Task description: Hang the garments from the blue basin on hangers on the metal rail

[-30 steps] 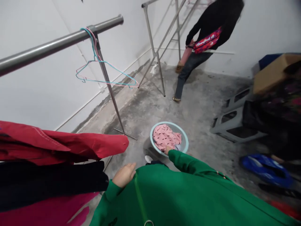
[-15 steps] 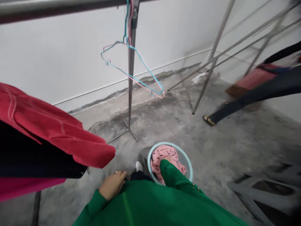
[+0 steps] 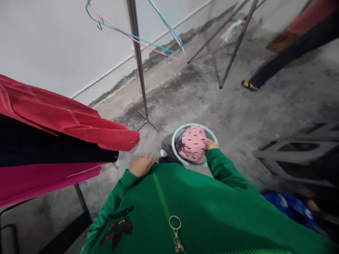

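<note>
My right hand grips the edge of a pink garment with black dashes. The cloth is bunched, still over a round basket with a pale blue rim, and a dark grey cloth shows at its left side. What kind of garment it is, I cannot tell. My left hand holds nothing; it lies flat near my left thigh with its fingers stretched out, somewhat blurred. Closest to that hand hang a red garment and a magenta one, with a dark one between them.
Blue and pink hangers hang by a metal rack post. Another metal frame stands farther back. A person's leg is at upper right. A grey plastic stool and a blue object are at right.
My right hand has come up from inside the basket, lifting and pulling the pink garment toward the right rim. The view has tilted downward; my left hand stays near my thigh.
</note>
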`<state>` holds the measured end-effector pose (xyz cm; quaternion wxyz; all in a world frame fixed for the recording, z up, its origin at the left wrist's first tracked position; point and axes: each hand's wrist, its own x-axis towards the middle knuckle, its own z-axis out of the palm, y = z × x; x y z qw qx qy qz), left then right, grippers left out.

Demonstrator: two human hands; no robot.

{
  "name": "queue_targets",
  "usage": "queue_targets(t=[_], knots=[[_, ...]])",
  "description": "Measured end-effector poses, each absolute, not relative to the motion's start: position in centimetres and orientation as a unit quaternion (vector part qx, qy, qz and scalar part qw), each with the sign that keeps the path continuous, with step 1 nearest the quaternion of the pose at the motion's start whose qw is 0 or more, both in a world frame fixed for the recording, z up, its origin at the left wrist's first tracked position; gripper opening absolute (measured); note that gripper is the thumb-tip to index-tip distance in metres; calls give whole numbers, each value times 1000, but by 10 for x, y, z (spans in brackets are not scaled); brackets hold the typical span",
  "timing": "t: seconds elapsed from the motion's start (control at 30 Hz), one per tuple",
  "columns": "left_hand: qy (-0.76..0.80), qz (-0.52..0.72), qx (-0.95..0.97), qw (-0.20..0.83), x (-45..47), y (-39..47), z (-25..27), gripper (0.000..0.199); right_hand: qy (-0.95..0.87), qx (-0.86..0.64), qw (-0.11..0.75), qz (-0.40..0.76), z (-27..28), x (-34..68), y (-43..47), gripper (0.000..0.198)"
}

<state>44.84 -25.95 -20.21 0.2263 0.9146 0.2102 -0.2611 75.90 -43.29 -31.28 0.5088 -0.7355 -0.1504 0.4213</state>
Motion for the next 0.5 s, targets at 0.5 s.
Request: queue_targets(t=[0.5], knots=[[96, -96, 921, 364, 450, -235, -226, 44, -166, -649, 720, 182, -168, 731, -479, 47]])
